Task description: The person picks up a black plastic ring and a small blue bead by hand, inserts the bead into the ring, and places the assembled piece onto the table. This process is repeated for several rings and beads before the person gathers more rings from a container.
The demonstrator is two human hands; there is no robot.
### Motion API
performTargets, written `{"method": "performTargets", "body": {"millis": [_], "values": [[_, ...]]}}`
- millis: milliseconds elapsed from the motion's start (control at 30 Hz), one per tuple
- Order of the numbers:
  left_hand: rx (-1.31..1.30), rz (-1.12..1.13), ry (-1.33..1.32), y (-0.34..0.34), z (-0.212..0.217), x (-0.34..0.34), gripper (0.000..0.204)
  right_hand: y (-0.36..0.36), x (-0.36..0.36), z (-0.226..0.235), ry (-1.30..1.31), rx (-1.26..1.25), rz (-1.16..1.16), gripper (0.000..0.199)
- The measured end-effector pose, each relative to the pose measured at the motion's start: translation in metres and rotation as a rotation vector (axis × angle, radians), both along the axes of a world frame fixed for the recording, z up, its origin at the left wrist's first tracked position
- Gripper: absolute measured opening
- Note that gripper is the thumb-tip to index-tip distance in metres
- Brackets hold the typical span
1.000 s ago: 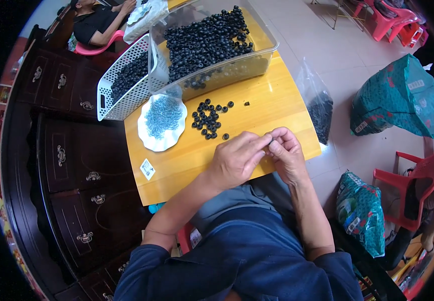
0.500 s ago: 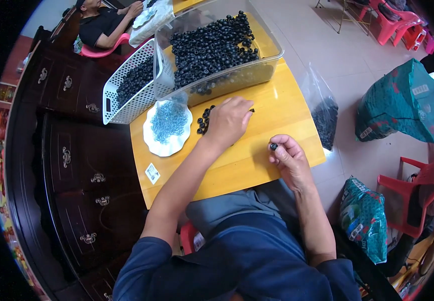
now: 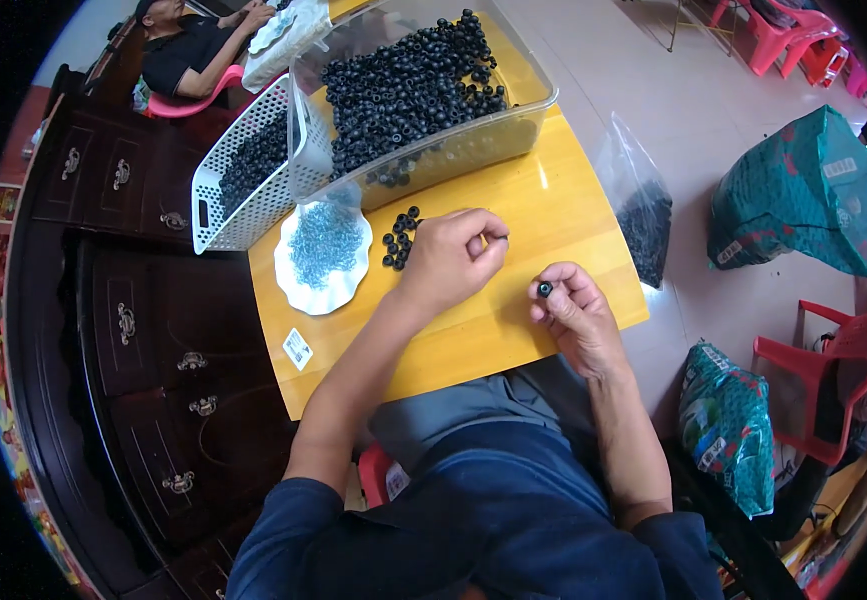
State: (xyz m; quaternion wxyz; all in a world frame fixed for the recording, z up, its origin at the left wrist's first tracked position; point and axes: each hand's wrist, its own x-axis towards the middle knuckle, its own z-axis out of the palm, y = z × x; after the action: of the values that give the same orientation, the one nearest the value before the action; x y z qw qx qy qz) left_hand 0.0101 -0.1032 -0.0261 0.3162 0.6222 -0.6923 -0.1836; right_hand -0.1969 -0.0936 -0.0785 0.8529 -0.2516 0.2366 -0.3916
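My right hand (image 3: pixel 583 325) pinches a small round black plastic cap (image 3: pixel 544 289) between thumb and fingers, its hollow end facing up. To the left, my left hand (image 3: pixel 455 258) hangs over the yellow table with fingers curled and pressed to the thumb. A tiny dark bit shows at those fingertips, too small to name. Beside the left hand lies a loose group of black caps (image 3: pixel 389 240) on the wood. Next to them stands a white scalloped plate (image 3: pixel 307 299) heaped with small clear bluish pieces (image 3: pixel 325 243).
A clear plastic bin (image 3: pixel 433 150) full of black caps and a white perforated basket (image 3: pixel 253 215) fill the table's far side. A dark drawer cabinet (image 3: pixel 153 320) borders the left. Bags (image 3: pixel 788 195) and a red chair (image 3: pixel 823 380) stand right. Another person (image 3: pixel 188 50) sits far left.
My left hand has turned and its fingers have curled in, uncovering more of the loose caps. The right hand keeps its pinch on the cap. The whole view has shifted slightly.
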Motion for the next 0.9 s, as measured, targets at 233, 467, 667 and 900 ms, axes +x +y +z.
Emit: {"method": "performTargets", "body": {"millis": [233,467,667,900], "values": [[0.005,-0.047,0.467,0.043,0.021,-0.020,0.009,0.003,0.004,0.003,-0.042,0.016,0.022,0.029],[-0.042,-0.034,0.523,0.052,0.011,-0.030,0.012,0.007,0.004,0.003,-0.015,-0.001,0.016,0.030],[-0.035,-0.039,0.568,0.055,0.008,-0.033,0.011,0.008,0.002,0.006,-0.027,-0.083,0.014,0.016],[-0.075,-0.022,0.518,0.060,0.002,-0.033,0.008,0.010,0.006,0.001,0.041,-0.086,-0.009,0.012]]}}
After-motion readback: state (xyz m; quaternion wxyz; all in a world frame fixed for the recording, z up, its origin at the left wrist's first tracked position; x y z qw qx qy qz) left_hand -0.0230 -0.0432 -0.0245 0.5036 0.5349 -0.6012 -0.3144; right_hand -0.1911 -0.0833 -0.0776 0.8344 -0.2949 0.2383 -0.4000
